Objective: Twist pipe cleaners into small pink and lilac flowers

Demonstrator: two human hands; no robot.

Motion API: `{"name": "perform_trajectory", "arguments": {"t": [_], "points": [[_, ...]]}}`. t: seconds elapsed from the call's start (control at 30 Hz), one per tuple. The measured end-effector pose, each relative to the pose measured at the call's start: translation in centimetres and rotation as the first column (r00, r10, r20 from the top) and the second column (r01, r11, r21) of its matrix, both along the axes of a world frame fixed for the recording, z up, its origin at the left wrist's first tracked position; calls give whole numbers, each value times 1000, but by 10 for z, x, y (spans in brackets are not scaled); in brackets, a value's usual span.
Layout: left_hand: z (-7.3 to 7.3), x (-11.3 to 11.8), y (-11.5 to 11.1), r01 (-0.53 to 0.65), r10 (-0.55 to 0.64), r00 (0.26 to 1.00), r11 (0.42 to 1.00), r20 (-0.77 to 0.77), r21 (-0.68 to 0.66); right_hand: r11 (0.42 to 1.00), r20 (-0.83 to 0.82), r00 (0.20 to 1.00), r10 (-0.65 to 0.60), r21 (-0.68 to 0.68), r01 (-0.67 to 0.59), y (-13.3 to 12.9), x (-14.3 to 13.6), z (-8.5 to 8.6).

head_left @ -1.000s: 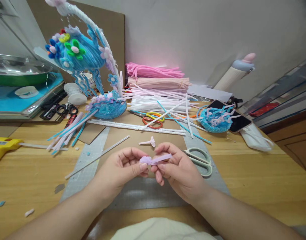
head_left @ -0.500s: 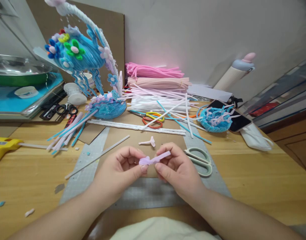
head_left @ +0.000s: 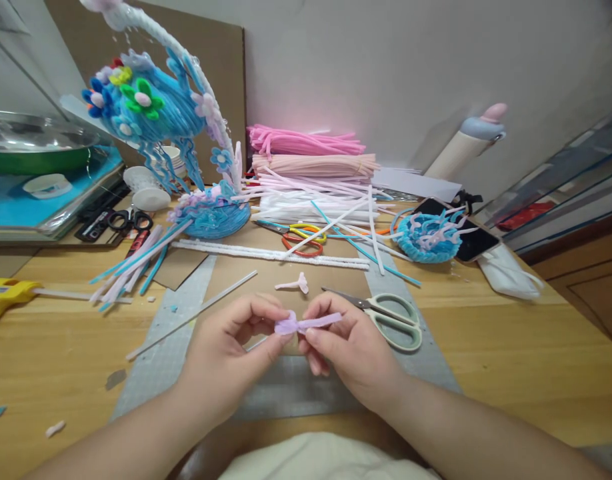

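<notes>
Between my two hands is a short lilac pipe cleaner (head_left: 287,325), looped at its left end with a straight tail to the right. My left hand (head_left: 246,333) pinches the looped end between thumb and fingertips. The tail lies in the grip of my right hand (head_left: 336,337), thumb and forefinger closed near the twist. Just beyond them a small pale pink twisted piece (head_left: 300,283) rests on the brown cardboard (head_left: 259,283). Green-handled scissors (head_left: 393,320) lie beside my right hand, blades pointing left. A thin translucent stick (head_left: 196,313) is left of my left hand.
Bundles of pink and white pipe cleaners (head_left: 311,163) are stacked at the back. A tall blue flowered piece (head_left: 161,107) stands back left, a blue basket-like piece (head_left: 429,237) at right. Orange-and-yellow scissors (head_left: 305,239) lie mid-table. A yellow glue gun (head_left: 6,297) is far left.
My right hand has shifted slightly left and its fingers have re-gripped nearer the twist. The pipe cleaner's tail now lies flatter. More of the green-handled scissors, including the blades, shows.
</notes>
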State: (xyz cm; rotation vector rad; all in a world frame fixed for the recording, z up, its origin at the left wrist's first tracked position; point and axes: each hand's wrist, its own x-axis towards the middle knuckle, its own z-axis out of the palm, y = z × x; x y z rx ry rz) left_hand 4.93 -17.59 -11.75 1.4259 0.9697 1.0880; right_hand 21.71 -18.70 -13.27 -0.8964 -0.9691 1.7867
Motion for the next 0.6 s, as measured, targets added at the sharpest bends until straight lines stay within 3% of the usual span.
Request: {"name": "perform_trajectory", "arguments": {"t": [0.1, 0.2, 0.27, 0.43, 0.53, 0.6], "points": [[4, 0, 2, 20, -4, 994, 989, 110, -146, 992, -67, 997, -43, 114, 50, 3, 3, 0], [7, 1, 2, 32, -17, 995, 986, 95, -162, 955, -31, 996, -87, 284, 92, 5, 5, 1], [8, 1, 1, 46, -36, 997, 987, 66, -152, 944, -27, 997, -66, 323, 71, 6, 5, 3], [8, 3, 0, 123, -85, 983, 963, 160, -242, 988, -143, 989, 31, 155, -9, 6, 6, 9], [7, 3, 2, 210, -112, 959, 899, 261, -385, 996, -236, 968, 84, 38, -77, 6, 6, 9], [6, 3, 4, 266, -138, 946, 849, 295, -457, 998, -234, 970, 63, 31, -57, 6, 6, 8]]}}
